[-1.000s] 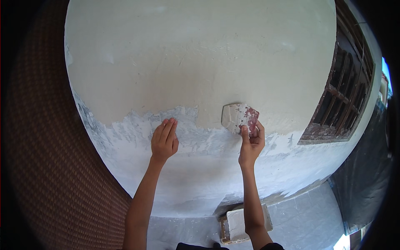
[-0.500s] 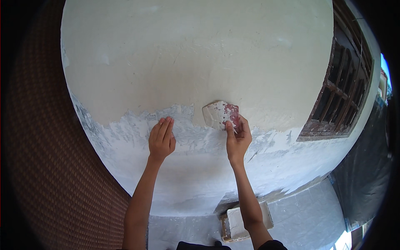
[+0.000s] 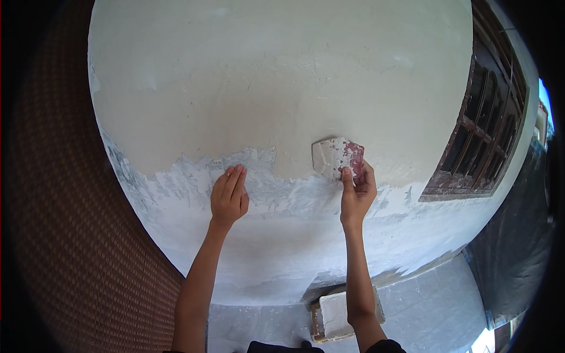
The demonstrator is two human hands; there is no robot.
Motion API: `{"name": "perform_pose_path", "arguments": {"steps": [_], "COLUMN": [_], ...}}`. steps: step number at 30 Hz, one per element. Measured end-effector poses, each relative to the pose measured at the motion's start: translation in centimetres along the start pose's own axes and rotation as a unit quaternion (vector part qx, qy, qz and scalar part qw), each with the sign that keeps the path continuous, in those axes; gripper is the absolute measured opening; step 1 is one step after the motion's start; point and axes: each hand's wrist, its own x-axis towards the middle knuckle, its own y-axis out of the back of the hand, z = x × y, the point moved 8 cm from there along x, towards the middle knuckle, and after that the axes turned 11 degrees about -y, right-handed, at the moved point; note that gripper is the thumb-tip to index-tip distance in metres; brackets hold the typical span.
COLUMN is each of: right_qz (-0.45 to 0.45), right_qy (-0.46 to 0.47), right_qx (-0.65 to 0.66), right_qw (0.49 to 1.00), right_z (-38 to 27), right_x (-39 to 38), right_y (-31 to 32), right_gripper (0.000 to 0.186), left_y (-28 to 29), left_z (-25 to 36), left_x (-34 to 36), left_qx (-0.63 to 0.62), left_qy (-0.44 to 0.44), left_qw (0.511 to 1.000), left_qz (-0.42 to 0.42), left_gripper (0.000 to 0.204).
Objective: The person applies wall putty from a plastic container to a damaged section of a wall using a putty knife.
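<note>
My right hand (image 3: 358, 197) grips a putty spreader (image 3: 347, 159), thumb on its near face. The spreader is a flat blade with a dark red part, smeared with white putty. It is up against the wall (image 3: 282, 88), just above the ragged edge where cream paint meets a white and grey putty band (image 3: 288, 197). To the left, my left hand (image 3: 229, 197) lies with its fingers stretched out and close together on the putty band, holding nothing that I can see.
On the grey floor (image 3: 424, 300) below, a rectangular tray (image 3: 316, 320) of white putty stands partly behind my right forearm. A woven brown panel (image 3: 88, 235) lines the left side. At the right are a dark wooden window (image 3: 477, 129) and a black sheet (image 3: 512, 235).
My right hand and the spreader have slid to the right along the wall, leaving fresh white at the paint edge. My left hand has stayed where it was.
</note>
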Motion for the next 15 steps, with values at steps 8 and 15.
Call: {"name": "perform_pose_path", "arguments": {"steps": [8, 15], "right_qz": [-0.049, -0.002], "right_qy": [0.025, -0.002], "right_qx": [-0.02, 0.027], "right_qw": [0.998, 1.0], "right_z": [0.6, -0.3], "right_x": [-1.3, 0.1], "right_y": [-2.6, 0.9], "right_gripper": [0.029, 0.029], "left_y": [0.1, 0.0], "left_z": [-0.2, 0.0], "left_x": [0.0, 0.0], "left_qx": [-0.001, -0.002], "left_qy": [0.0, 0.0], "left_qw": [1.0, 1.0], "left_qz": [-0.002, -0.002], "left_gripper": [0.04, 0.041]}}
